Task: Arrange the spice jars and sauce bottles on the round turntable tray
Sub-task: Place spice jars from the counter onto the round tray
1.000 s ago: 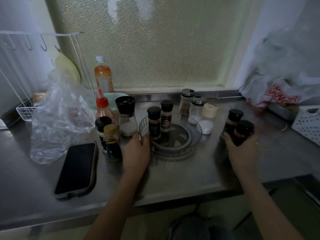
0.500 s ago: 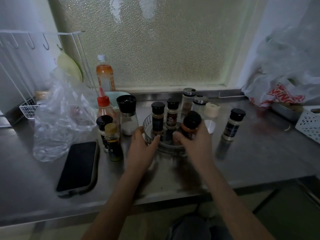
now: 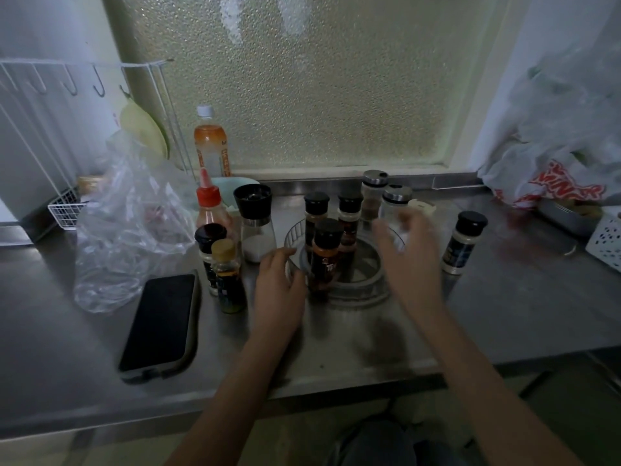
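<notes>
A clear round turntable tray [image 3: 364,286] sits mid-counter. Three black-capped spice jars stand on it: an orange-labelled jar [image 3: 325,256] at the front left and two others [image 3: 316,210] [image 3: 349,213] behind. My left hand [image 3: 280,280] holds the tray's left rim. My right hand [image 3: 408,250] hovers blurred over the tray's right side, fingers spread, holding nothing. Another black-capped jar [image 3: 464,242] stands on the counter to the right. Two steel-capped shakers [image 3: 373,193] [image 3: 396,206] stand behind the tray. A grinder [image 3: 254,227], a red-capped sauce bottle [image 3: 210,210] and two small bottles [image 3: 210,253] [image 3: 228,277] stand left.
A phone [image 3: 159,326] lies front left beside a crumpled clear bag [image 3: 127,230]. An orange drink bottle [image 3: 211,142] stands by the window. A white wire rack [image 3: 64,210] is at far left. Plastic bags [image 3: 554,183] and a white basket [image 3: 608,240] sit at right.
My right hand carried the orange-labelled jar from the right onto the tray's front left, let go, and now moves away to the right. My left hand stayed on the rim.
</notes>
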Available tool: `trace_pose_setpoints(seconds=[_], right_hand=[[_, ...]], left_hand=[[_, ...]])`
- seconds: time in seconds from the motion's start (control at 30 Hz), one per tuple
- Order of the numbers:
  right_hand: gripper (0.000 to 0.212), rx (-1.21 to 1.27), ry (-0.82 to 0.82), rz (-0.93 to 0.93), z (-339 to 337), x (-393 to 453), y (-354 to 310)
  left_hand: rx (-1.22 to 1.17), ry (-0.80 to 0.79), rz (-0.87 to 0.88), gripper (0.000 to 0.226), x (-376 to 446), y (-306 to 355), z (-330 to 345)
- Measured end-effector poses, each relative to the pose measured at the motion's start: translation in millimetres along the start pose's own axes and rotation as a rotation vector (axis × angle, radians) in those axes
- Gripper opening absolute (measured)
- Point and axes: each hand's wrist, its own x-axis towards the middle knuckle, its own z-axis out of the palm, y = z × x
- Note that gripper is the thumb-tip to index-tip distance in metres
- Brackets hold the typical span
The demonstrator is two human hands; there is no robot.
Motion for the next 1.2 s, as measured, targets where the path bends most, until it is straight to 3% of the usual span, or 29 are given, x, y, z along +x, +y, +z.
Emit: trace_pose_setpoints(seconds=[0.07, 0.17, 0.23, 0.37, 0.67, 0.93, 1.2], right_hand=[[0.052, -0.192, 0.131, 0.011, -16, 35, 15], [0.062, -0.565, -0.044, 0.122, -20, 78, 45], [0.061, -0.688, -0.143, 0.145, -16, 90, 57], [0.046, -0.78, -0.096, 0.093, -10, 90, 57], [0.045, -0.586, 0.195, -0.09, -48, 57, 0], [0.046, -0.431, -0.175, -0.117, 1, 10, -26], [0.045, -0.193, -0.214, -0.124, 6, -4, -34]], left_hand=[[0.019, -0.027, 0.011, 0.034, -1, 1, 0], [0.033, -0.035, 0.017, 0.036, 0, 2, 0], [0.033, -0.037, 0.01, 0.037, 1, 1, 0], [-0.002, -0.043, -0.007, 0.041, 2, -2, 2], [0.031, -0.06, -0.038, 0.048, 4, -2, 5], [-0.093, 0.07, 0.029, 0.05, -6, 2, -2], [-0.08, 0.089, 0.073, 0.044, -7, 0, -1]])
